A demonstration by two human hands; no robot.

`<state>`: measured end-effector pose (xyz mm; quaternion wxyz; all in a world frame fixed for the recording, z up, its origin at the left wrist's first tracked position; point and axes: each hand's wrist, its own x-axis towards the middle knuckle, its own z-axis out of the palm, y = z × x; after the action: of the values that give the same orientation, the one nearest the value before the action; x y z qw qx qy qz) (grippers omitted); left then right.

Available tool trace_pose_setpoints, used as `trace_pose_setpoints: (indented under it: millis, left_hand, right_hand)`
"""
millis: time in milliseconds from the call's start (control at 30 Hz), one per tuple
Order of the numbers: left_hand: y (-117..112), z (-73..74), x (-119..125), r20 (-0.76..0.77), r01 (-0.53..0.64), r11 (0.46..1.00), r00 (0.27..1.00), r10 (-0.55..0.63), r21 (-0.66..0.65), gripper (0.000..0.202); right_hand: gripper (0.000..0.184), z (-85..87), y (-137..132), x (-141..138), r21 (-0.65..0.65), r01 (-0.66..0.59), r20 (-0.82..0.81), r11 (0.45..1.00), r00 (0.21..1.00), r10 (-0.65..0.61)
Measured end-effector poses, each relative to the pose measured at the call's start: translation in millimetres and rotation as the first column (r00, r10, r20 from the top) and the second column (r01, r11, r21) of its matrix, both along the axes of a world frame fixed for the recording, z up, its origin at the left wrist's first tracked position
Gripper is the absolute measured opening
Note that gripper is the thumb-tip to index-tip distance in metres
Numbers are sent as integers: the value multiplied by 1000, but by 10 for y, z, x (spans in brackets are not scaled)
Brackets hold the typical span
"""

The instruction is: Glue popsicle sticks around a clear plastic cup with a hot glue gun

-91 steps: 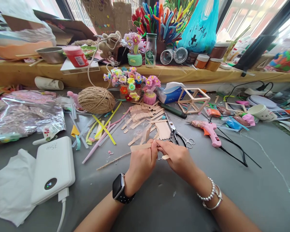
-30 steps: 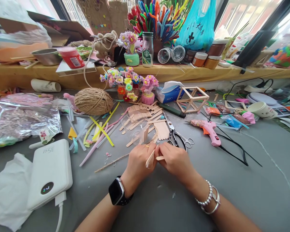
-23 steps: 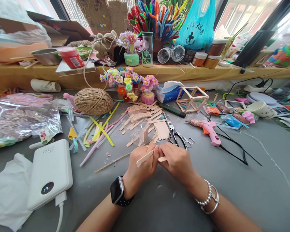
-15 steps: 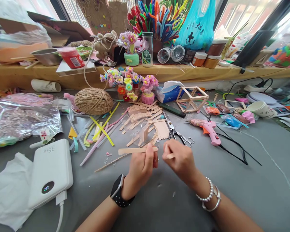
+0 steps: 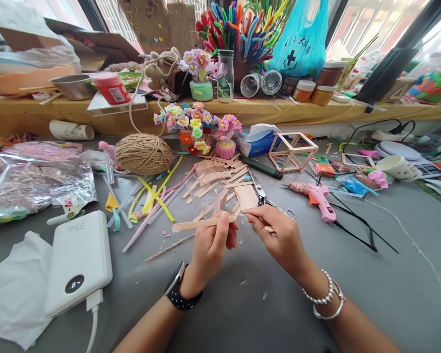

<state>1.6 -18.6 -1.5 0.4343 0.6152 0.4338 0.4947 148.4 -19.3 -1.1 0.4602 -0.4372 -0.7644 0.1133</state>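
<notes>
The thumb and forefinger of the left hand (image 5: 211, 245) are clamped on a flat wooden stick (image 5: 193, 225), pressing it near its right end; most of its length sticks out past the thumb toward the left, lying almost level above the table (image 5: 242, 318). Just to the right and apart from it, the right hand (image 5: 279, 235) has thumb and forefinger brought together at the tips, though whether anything thin is pinched there cannot be told, while the other fingers are curled around a second stick (image 5: 268, 229), of which only a pale end shows. Below the left hand's stick, a strand of twine (image 5: 169, 248) lies on the table. Just beyond the hands spreads a pile of loose sticks (image 5: 213, 176), with scissors (image 5: 260, 190) beside it, partly hidden by the right hand. Farther out, a pink glue gun (image 5: 318, 196) lies to the right, a ball of twine (image 5: 145, 154) sits behind on the left, and a white power bank (image 5: 83, 260) rests nearer, left of the watch (image 5: 180, 289) on the left wrist
</notes>
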Motion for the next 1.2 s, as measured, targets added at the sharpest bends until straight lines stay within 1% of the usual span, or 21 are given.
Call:
trace_pose_setpoints:
  millis: [167,267,333,433,533,667,733,867,933,1033,1100,1200]
  left_hand:
    - [14,-11,-22,-31,-22,997,999,25,77,35]
    - [6,-3,-23,-44,-30,996,998,34,88,34]
    - [2,7,-21,-45,-39,996,998,43,82,34]
    - [2,17,-17,-38,-57,997,998,59,57,32]
    - [8,16,-11,-3,-71,997,997,71,28,25]
    - [26,2,-13,43,-68,997,997,67,31,19]
    - [36,-1,-19,50,-46,998,998,44,39,17]
    - [46,10,-31,27,-25,998,999,24,63,14]
    - [47,15,-36,3,-35,997,999,35,74,16]
    - [47,-1,-42,-57,-42,993,997,48,111,24]
    - [50,-32,-45,-92,2,989,996,12,145,33]
    - [61,-92,-50,-94,106,979,991,-91,173,42]
  right_hand:
    - [7,8,-2,20,-80,10,-33,997,999,-13]
    - [7,9,-5,15,-145,2,-48,989,999,-9]
    - [8,14,-6,10,-162,-8,-30,987,1000,3]
    - [15,17,-9,8,-149,3,20,989,1000,-1]
    - [24,8,-10,10,-119,22,64,993,998,-14]
    - [33,1,-8,11,-66,49,109,997,993,-42]
    - [30,3,-7,11,-81,53,106,995,993,-45]
    - [14,-7,3,14,-148,55,68,987,997,-45]
    - [10,-20,12,20,-164,68,58,984,997,-60]
    - [10,-36,22,27,-182,76,49,980,996,-68]
    - [12,-40,27,30,-188,79,46,979,996,-72]
    - [14,-32,31,29,-193,93,45,977,995,-86]
